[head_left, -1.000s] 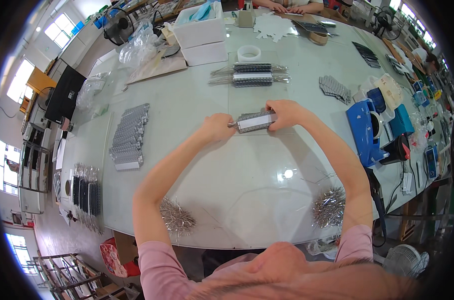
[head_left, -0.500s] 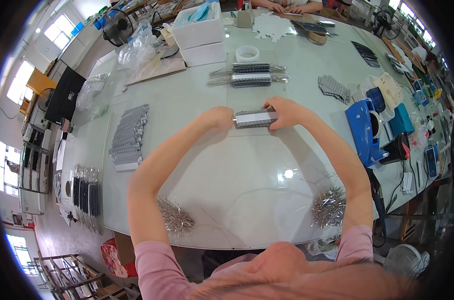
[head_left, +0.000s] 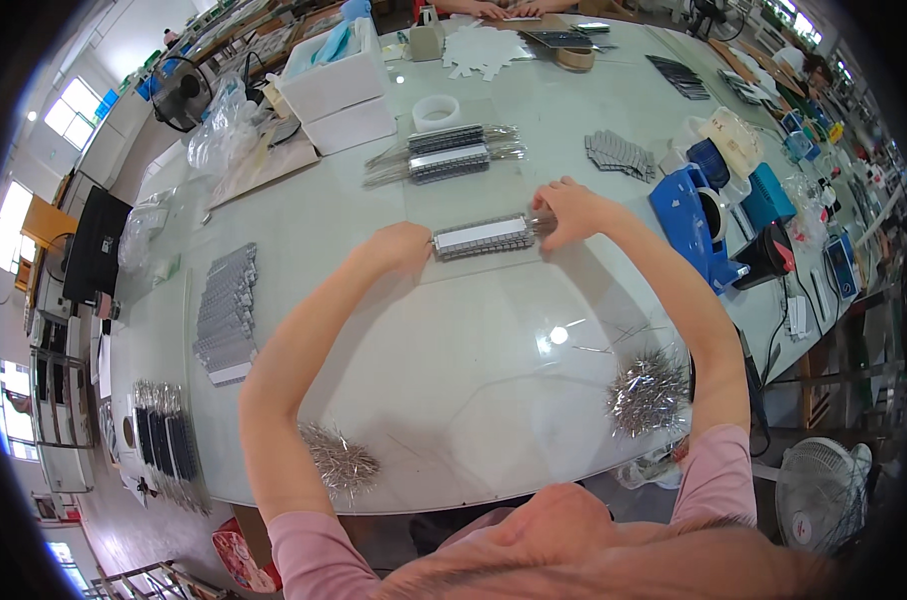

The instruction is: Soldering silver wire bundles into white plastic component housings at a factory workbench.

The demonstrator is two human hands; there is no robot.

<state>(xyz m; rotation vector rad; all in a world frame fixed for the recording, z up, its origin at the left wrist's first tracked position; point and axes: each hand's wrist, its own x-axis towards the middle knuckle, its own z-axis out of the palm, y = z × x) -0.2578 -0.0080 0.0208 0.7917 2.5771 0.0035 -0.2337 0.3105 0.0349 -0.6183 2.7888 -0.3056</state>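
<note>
1. a grey bundle (head_left: 484, 236) with a white strip along its top lies crosswise about the middle of the table (head_left: 444, 400); from where i stand, i can't tell whether it rests on the top or is lifted a little.
2. the left hand (head_left: 402, 246) is closed round the bundle's left end, most of its fingers hidden from me.
3. the right hand (head_left: 574, 212) grips the wires at the other end, thumb and fingers curled in.
4. beyond them, toward the far edge, sit more wired bundles (head_left: 449, 158), with a tape roll (head_left: 436, 115) just behind.
5. grey strips (head_left: 229, 310) are fanned out toward the left edge; a smaller pile (head_left: 621, 155) lies over by the blue dispenser (head_left: 686, 215), toward the right edge.
6. along the near edge, a left clump (head_left: 336, 462) and a right clump (head_left: 649, 393) of loose wire bristle beside the person's arms.
7. a white box (head_left: 342, 90) stands toward the far left corner.
</note>
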